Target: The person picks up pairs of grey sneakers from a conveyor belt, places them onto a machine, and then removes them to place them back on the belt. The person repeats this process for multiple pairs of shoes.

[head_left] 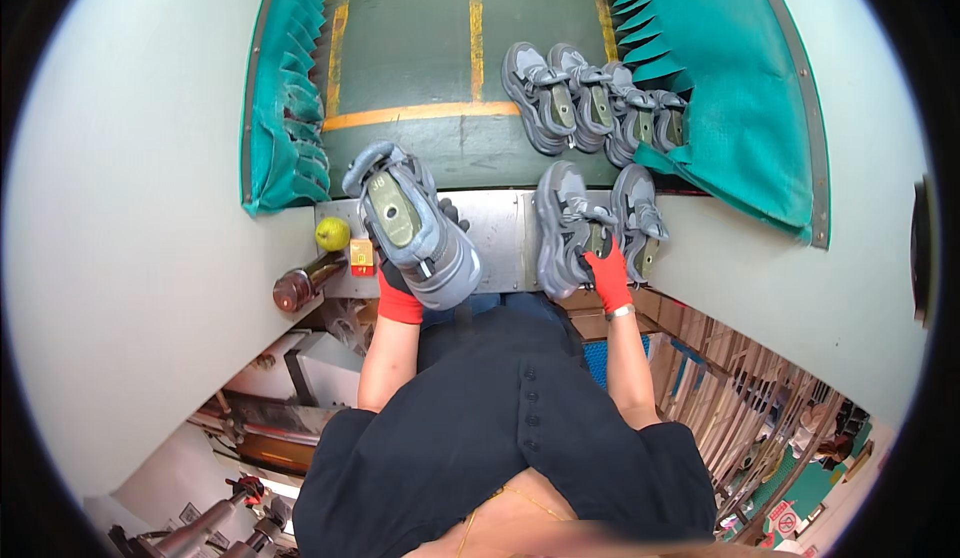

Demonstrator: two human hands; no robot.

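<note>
A grey sneaker [425, 228] with a green shoe last inside is raised in my left hand [400, 300], which wears a red glove with dark fingers. My fingers wrap round its sole; their tips show past its right side. My right hand [609, 276], gloved the same way, has its fingers closed at the heel end of a second grey sneaker [565, 233] standing on the metal ledge. Just right of that hand stands another matching sneaker [640, 213], also with a last in it.
Several more grey sneakers [590, 103] stand on the green conveyor belt [400, 58] beyond the ledge. Teal strip curtains [735, 108] hang at both sides. On the ledge's left are a green fruit [332, 234], a small box [361, 256] and a dark brown bottle [300, 286].
</note>
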